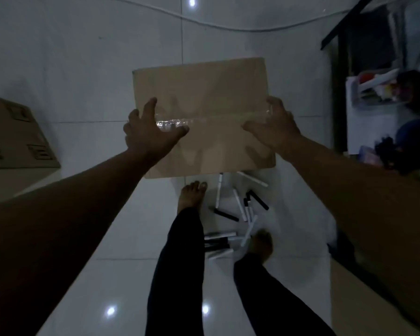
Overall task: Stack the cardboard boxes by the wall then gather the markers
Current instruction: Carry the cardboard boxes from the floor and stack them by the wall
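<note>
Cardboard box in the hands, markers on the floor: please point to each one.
cardboard box [204,93], head view, bare top face.
markers [238,212], head view, middle of the scattered pile.

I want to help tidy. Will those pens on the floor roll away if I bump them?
Probably. The pens look round and lie loose on smooth, shiny floor tiles, so a nudge could roll them. They look thin and light, so each should lift easily.
</note>
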